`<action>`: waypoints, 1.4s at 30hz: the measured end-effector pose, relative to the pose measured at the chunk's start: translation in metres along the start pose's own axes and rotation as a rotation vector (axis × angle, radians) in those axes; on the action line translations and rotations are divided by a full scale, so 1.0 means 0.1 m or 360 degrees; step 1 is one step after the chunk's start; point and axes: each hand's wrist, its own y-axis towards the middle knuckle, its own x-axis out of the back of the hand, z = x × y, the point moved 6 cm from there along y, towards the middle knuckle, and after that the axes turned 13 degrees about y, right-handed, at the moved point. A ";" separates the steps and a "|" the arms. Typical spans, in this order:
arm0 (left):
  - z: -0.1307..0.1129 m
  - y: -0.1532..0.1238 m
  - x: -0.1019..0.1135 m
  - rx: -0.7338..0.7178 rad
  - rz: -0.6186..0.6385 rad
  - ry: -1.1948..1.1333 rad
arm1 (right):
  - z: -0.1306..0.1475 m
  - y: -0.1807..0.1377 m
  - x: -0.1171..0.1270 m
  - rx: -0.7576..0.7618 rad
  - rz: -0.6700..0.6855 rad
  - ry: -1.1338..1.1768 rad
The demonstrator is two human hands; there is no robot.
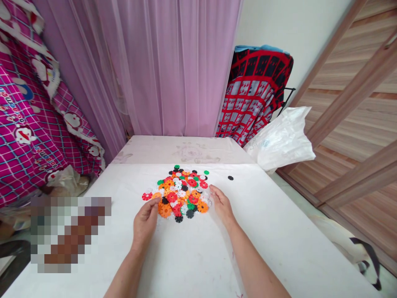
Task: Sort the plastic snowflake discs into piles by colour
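A heap of small plastic snowflake discs [181, 191] in orange, red, green, white and black lies in the middle of the white table [279, 231]. My left hand [145, 222] rests at the heap's near left edge, its fingers curled with their tips against an orange disc. Flat on the table at the heap's right edge lies my right hand [221, 203], fingers stretched out and touching the discs. One black disc [230, 178] lies alone to the right of the heap.
A white plastic bag [282, 138] sits at the table's far right corner. Behind it hangs a red and black patterned cloth [256, 95]. Purple curtains [167, 62] close the back, pink patterned bedding [27, 116] is piled at the left. A wooden panelled wall [356, 124] runs along the right.
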 end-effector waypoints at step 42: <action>-0.01 0.00 -0.03 -0.0101 0.0003 0.0003 | 0.56 -0.53 -0.32 0.0194 0.0386 -0.0798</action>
